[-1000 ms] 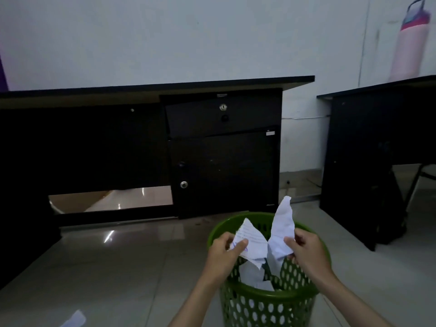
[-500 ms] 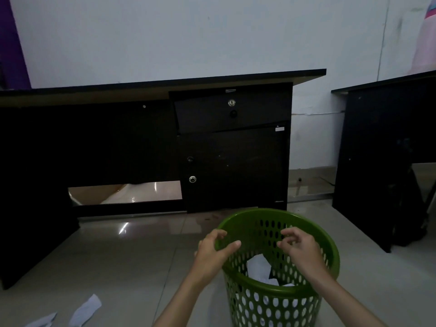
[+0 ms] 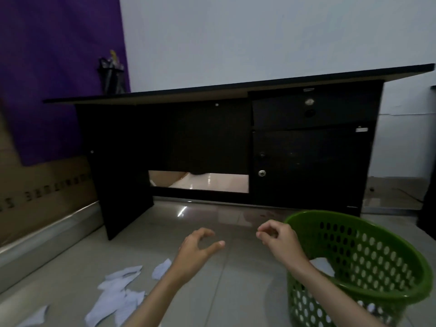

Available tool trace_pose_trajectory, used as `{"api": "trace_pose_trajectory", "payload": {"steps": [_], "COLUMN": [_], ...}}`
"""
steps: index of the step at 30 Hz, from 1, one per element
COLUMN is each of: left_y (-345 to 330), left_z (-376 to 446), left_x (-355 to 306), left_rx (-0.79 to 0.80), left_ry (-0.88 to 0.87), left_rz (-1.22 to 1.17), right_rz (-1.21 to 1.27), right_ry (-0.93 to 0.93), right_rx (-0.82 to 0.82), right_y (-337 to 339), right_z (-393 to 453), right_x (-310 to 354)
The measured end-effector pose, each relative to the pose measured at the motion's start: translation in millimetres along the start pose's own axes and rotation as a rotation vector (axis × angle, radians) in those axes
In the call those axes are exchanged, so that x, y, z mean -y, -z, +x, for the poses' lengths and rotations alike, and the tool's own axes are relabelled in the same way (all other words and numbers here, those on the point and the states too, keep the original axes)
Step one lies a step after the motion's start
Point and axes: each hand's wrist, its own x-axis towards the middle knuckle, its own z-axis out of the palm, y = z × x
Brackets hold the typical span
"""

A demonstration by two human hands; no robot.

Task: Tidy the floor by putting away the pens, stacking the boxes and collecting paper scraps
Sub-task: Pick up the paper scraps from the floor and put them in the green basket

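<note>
Paper scraps lie scattered on the tiled floor at the lower left, a loose heap of torn white pieces with one more off by itself near the corner of the view. At the right stands a green perforated basket, and some white paper shows inside it behind the right forearm, so part of the collecting looks done. Both hands hang over bare floor between the heap and the basket and hold nothing: the left hand has its fingers loosely curled with the thumb out, and the right hand, just beside the basket's rim, has its fingers loosely bent too. On the dark desk behind, a black mesh pen holder stands with pens in it, and no pens lie on the floor that I can see, so that part seems finished. No boxes appear here apart from flat cardboard against the left wall, so I cannot judge the stacking. What plainly remains is gathering the heap on the floor.
</note>
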Motion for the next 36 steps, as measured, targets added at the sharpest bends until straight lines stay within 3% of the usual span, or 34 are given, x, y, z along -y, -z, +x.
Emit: {"api": "trace_pose_trajectory", "payload": {"steps": [8, 14, 20, 29, 36], "left_y": [123, 178, 202, 216, 237], "left_z": [-70, -112, -144, -153, -187], "left_x": [81, 142, 201, 265, 314], "left_rx": [-0.232, -0.389, -0.48, -0.492, -0.665], "left_ry": [0.185, 0.309, 0.451, 0.621, 0.846], "left_rz": [0.047, 0.083, 0.123, 0.306, 0.344], "right_rz": [0.13, 0.145, 0.122, 0.078, 0.055], "right_ry": [-0.011, -0.063, -0.057, 0.022, 0.143], "right_rx": [0.251, 0.417, 0.544, 0.778, 0.939], "right_y": [-139, -216, -281, -370, -453], "right_z": [-3, -15, -22, -25, -26], "right_x": [43, 41, 20, -28, -28]}}
